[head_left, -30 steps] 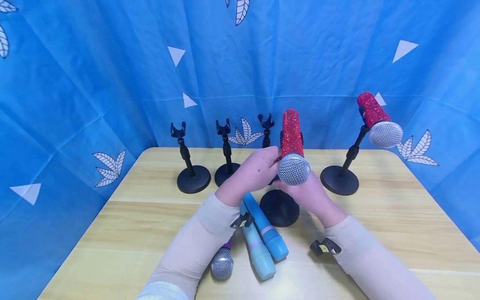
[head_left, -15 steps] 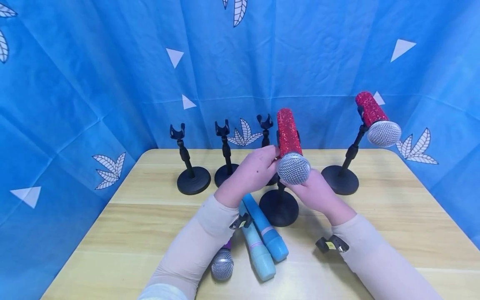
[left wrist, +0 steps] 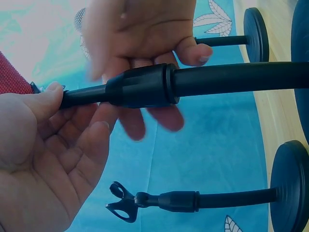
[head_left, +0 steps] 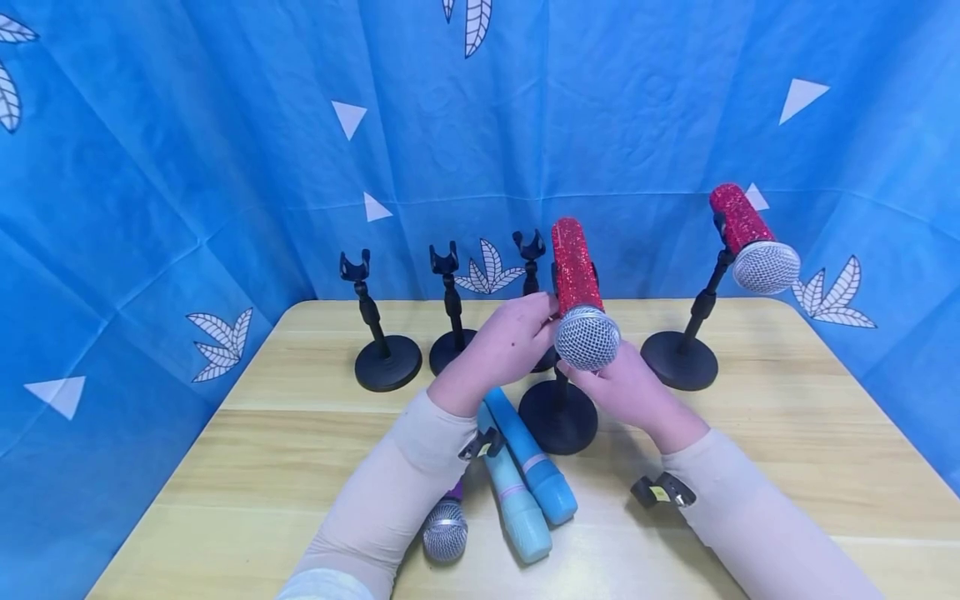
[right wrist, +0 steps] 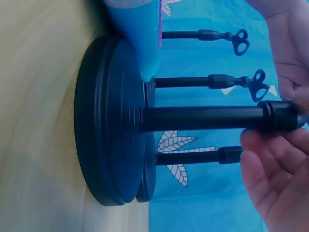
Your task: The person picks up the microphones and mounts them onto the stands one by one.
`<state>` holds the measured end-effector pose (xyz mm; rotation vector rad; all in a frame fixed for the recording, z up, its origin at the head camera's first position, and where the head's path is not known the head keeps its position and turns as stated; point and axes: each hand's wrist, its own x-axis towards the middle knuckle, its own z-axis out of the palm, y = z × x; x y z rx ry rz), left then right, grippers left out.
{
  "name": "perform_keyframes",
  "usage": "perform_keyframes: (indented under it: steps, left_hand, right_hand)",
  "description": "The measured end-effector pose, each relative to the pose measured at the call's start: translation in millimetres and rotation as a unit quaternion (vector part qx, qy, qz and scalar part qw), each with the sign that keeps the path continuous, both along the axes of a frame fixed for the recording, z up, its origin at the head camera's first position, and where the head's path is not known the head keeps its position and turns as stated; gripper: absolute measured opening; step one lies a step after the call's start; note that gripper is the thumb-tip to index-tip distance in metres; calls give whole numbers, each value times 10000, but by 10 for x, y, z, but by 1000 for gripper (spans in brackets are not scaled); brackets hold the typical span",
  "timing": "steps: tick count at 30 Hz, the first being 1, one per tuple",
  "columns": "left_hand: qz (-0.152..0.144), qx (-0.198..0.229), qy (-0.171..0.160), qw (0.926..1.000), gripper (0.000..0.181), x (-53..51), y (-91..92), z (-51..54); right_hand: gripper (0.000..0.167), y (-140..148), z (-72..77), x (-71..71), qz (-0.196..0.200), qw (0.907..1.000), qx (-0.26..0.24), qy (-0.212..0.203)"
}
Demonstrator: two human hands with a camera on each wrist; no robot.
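A red glittery microphone (head_left: 577,271) with a silver mesh head sits in the top of the nearest black microphone stand (head_left: 558,415), tilted toward me. My left hand (head_left: 513,342) pinches the thin upper rod below the microphone, thumb on the near side in the left wrist view. At the stand's collar (left wrist: 145,86), my right hand (head_left: 622,379) has its fingers passing behind the pole. Its thumb is blurred in the left wrist view. The right hand's curled fingers (right wrist: 256,169) also show beside the collar in the right wrist view.
Several black stands with bare cradles, such as the leftmost stand (head_left: 387,362), stand behind. Another red microphone (head_left: 742,221) rests on the right-hand stand (head_left: 679,360). A blue microphone (head_left: 551,492), a pale teal microphone (head_left: 525,525) and a purple microphone (head_left: 446,529) lie on the table (head_left: 300,467).
The red microphone's tail has swung slightly left, and its stand has shifted a little left. My right hand has moved slightly right; the left has stayed nearly in place.
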<state>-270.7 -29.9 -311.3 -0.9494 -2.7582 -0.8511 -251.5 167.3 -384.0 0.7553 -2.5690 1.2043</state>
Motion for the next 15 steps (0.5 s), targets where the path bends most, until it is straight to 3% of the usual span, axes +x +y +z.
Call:
perform_keyframes:
  steps: [4,8,15]
  left_hand:
    - [-7,-42,80,10000,23,0,3,13]
    - [-20,-35,154,9999,21,-3,0,18]
    - [-18,36,74,10000,21,-7,-11,-7]
  right_hand:
    - [50,-19,10,10,-126,9992,181,338]
    - [50,-52,10,11,-353,9984,164,415]
    - [61,-43,26,19,-403,9991,116,-83]
